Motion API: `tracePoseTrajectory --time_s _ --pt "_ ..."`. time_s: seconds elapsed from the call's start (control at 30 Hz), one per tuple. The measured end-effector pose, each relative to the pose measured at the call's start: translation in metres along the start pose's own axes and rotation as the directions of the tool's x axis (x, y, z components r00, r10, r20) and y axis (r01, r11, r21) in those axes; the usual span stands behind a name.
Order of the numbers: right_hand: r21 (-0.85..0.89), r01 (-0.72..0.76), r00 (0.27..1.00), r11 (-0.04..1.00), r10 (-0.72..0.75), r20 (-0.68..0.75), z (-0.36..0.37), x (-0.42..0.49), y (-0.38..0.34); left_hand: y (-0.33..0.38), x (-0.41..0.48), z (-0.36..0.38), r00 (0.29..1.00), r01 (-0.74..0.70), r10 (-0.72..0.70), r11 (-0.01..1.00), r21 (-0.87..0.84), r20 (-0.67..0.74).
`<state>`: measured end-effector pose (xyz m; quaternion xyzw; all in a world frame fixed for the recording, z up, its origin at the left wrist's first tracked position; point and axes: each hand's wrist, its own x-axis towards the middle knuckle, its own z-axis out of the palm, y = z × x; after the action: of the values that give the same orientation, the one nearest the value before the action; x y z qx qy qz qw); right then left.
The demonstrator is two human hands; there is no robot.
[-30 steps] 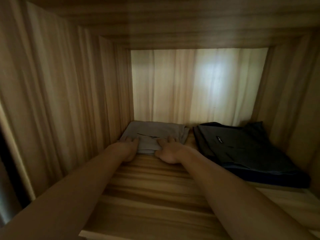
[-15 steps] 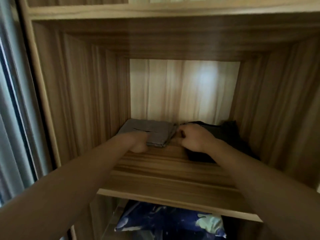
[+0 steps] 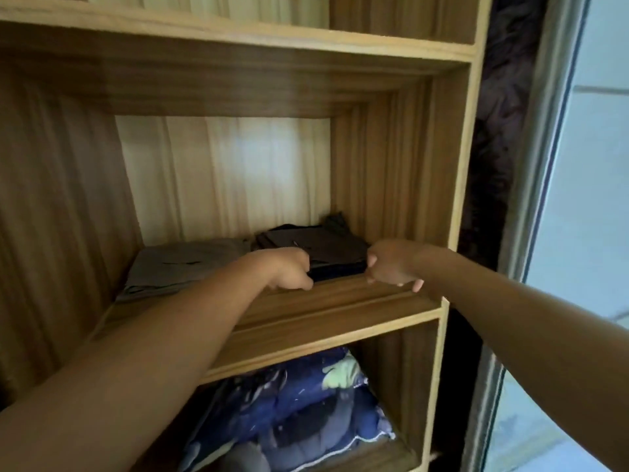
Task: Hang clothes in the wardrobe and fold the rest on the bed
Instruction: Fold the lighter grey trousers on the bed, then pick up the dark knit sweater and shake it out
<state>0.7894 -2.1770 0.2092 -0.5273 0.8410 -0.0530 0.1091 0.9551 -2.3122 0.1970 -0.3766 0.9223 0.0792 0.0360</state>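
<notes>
Left hand (image 3: 293, 271) has come off the grey folded garment (image 3: 183, 264) and moved right to the dark folded stack (image 3: 316, 248); right hand (image 3: 391, 265) has slid from the stack's top to its right front corner. Camera has also swung right, so the wardrobe side panel (image 3: 456, 172) and a dark strip of door frame (image 3: 493, 137) now fill the right of frame. Both hands sit mid-frame on the middle shelf (image 3: 326, 311), one at each front corner of the dark stack. Left fingers are curled tight round the stack's left front edge, fingertips tucked into the fabric, so it grips the stack. Right hand is balled up, knuckles touching the stack's right edge, thumb pointing down toward the shelf board; can't tell if any cloth is pinched inside it. Dark stack lies flat at the back right of the shelf, close to the side panel, a loose bit of fabric sticking up at its rear corner. Grey garment lies flat at the left of the same shelf, just beside the dark stack, edges touching or nearly so, no hand on it. Lower compartment, bottom centre of frame, holds blue patterned bedding (image 3: 299, 403) with a pale green patch near its top. Another shelf board (image 3: 238, 35) runs across the top of frame.
</notes>
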Motion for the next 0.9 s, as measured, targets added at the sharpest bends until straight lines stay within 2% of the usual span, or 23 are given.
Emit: tracePoseTrajectory --time_s 0.17,0.3,0.57,0.7,0.9 --pt "0.004 -0.200 0.978 0.980 0.200 -0.067 0.018 -0.083 0.020 0.034 -0.015 0.018 0.981 -0.182 0.184 0.983 -0.038 0.063" --pt "0.004 -0.418 0.906 0.909 0.417 -0.070 0.035 -0.150 0.054 0.089 -0.029 0.030 0.928 -0.358 0.360 0.933 -0.042 0.091" --pt "0.114 -0.731 0.669 0.673 0.739 -0.076 0.063 -0.297 0.136 0.243 -0.078 0.081 0.723 -0.659 0.657 0.749 -0.069 0.213" --pt "0.156 -0.836 0.528 0.526 0.849 -0.038 0.078 -0.363 0.166 0.310 -0.092 0.107 0.639 -0.747 0.735 0.663 -0.046 0.228" --pt "0.195 -0.912 0.368 0.362 0.930 -0.004 0.096 -0.418 0.228 0.402 -0.087 0.151 0.536 -0.839 0.809 0.543 0.042 0.241"
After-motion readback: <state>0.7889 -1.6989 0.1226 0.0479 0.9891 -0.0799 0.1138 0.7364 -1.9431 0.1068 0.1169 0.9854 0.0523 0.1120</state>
